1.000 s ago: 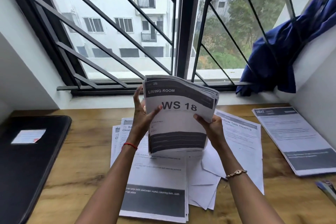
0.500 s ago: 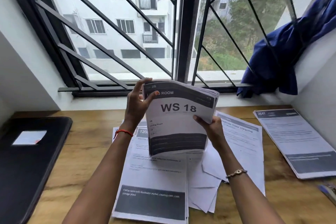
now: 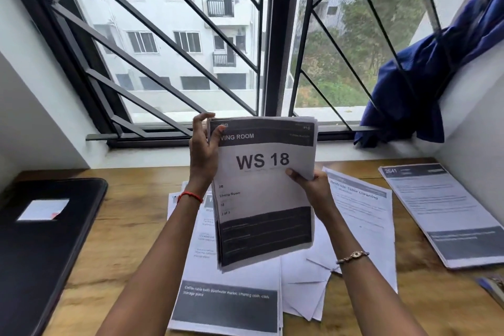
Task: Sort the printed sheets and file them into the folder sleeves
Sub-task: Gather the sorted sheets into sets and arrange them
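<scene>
I hold a stack of printed sheets (image 3: 261, 199) upright above the wooden desk; its top page reads "WS 18" and "LIVING ROOM". My left hand (image 3: 203, 150) grips the stack's upper left corner, thumb on the front. My right hand (image 3: 313, 188) grips the right edge at mid-height. Loose printed sheets (image 3: 226, 300) lie spread on the desk beneath the stack. A black folder (image 3: 41, 254) lies closed at the left with a white label on its cover. Another pile of sheets (image 3: 447, 215) lies at the right.
The wooden desk (image 3: 131, 226) fills a window alcove between white walls. A barred window is behind it. A blue cloth (image 3: 409, 84) hangs on the bars at the right. A small object (image 3: 493, 286) lies at the desk's right edge.
My left hand has slid from the stack's left edge at mid-height up to its top left corner. The stack stands straighter than before. My right hand keeps its hold.
</scene>
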`<state>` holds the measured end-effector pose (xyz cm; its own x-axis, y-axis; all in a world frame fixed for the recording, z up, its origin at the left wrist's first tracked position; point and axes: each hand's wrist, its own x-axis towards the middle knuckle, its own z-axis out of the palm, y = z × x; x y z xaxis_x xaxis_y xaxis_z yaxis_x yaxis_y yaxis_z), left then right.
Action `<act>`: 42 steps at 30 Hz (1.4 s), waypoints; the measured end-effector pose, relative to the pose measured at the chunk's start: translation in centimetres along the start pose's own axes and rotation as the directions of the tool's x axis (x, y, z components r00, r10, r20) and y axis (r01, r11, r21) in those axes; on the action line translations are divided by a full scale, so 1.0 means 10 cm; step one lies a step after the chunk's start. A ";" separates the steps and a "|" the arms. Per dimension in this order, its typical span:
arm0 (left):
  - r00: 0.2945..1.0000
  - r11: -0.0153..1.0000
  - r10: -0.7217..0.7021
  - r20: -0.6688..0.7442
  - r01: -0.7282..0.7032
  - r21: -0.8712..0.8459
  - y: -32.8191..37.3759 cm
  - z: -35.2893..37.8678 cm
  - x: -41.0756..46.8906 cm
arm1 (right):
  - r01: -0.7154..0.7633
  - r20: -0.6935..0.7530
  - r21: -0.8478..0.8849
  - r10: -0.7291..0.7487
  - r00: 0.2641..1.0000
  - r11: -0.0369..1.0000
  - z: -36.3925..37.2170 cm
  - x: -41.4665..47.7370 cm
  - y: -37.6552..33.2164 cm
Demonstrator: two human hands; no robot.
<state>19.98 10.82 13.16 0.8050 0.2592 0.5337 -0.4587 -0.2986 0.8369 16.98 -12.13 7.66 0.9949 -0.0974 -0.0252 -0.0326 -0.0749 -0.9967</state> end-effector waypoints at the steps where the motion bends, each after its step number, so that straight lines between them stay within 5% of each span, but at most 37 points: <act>1: 0.999 0.999 -0.038 -0.007 0.038 -0.013 -0.03 0.00 0.01 | -0.037 0.008 0.012 0.037 0.999 0.999 0.00 0.00 0.00; 6: 0.939 0.941 -0.337 0.074 0.338 -0.011 -0.38 0.02 -0.24 | -0.224 0.038 0.015 0.223 0.974 0.975 0.02 -0.03 0.13; 15: 0.755 0.777 -0.629 0.184 0.605 0.172 -0.93 -0.03 -0.97 | -0.522 0.175 -0.160 0.544 0.820 0.838 0.00 -0.13 0.55; 21: 0.693 0.722 -0.691 0.203 0.655 0.222 -1.09 0.01 -1.06 | -0.388 0.165 -0.522 0.536 0.828 0.760 0.04 0.04 0.58; 26: 0.676 0.692 -0.718 0.164 0.671 0.264 -1.10 0.11 -1.08 | -0.229 0.093 -0.592 0.347 0.933 0.773 0.14 0.20 0.67; 34: 0.702 0.678 -0.704 0.109 0.619 0.396 -1.19 0.15 -1.16 | -0.197 0.071 -0.669 0.325 0.943 0.717 0.25 0.24 0.88; 42: 0.748 0.733 -0.662 0.054 0.631 0.253 -1.23 0.13 -1.25 | -0.172 0.017 -0.736 0.272 0.962 0.655 0.31 0.22 1.00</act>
<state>16.05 10.11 -4.00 0.9257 0.3423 -0.1612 0.2665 -0.2874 0.9200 19.15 -10.02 -2.59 0.9499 -0.0972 -0.2971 -0.2629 -0.7627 -0.5910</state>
